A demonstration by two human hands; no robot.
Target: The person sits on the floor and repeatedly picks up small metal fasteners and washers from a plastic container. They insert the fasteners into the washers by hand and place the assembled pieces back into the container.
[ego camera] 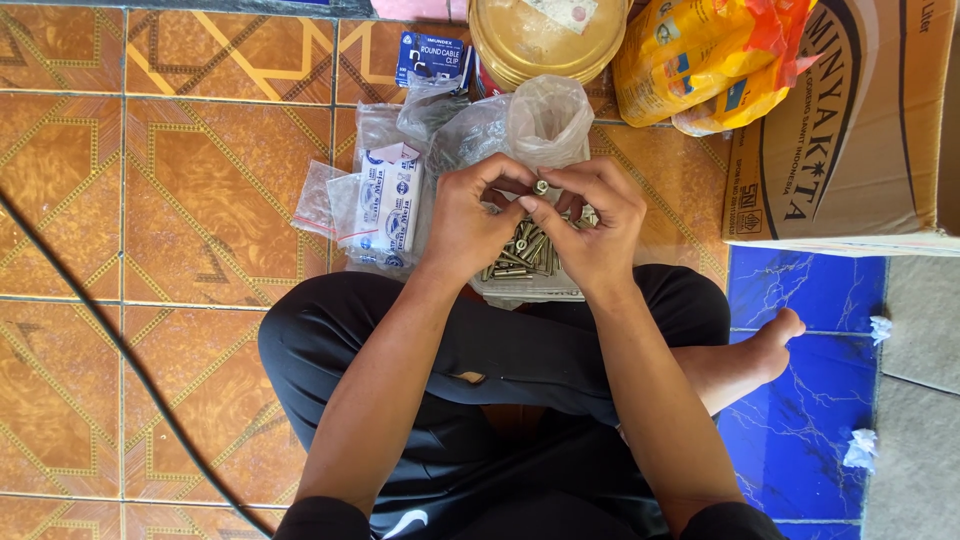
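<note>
The person sits cross-legged on the tiled floor, black trousers nearest. Just beyond the knees, the left hand and right hand meet fingertip to fingertip, pinching one small brass fitting between them. Under the hands lies a heap of brass fittings on clear plastic, seemingly many left unhandled. Left lie small packets; farther off, a clear bag, yellow lid and cardboard box.

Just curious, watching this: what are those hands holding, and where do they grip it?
Both hands, left and right, pinch one small metal piece between fingertips, above a pile of bolts. Which part is gripped cannot be told.
</note>
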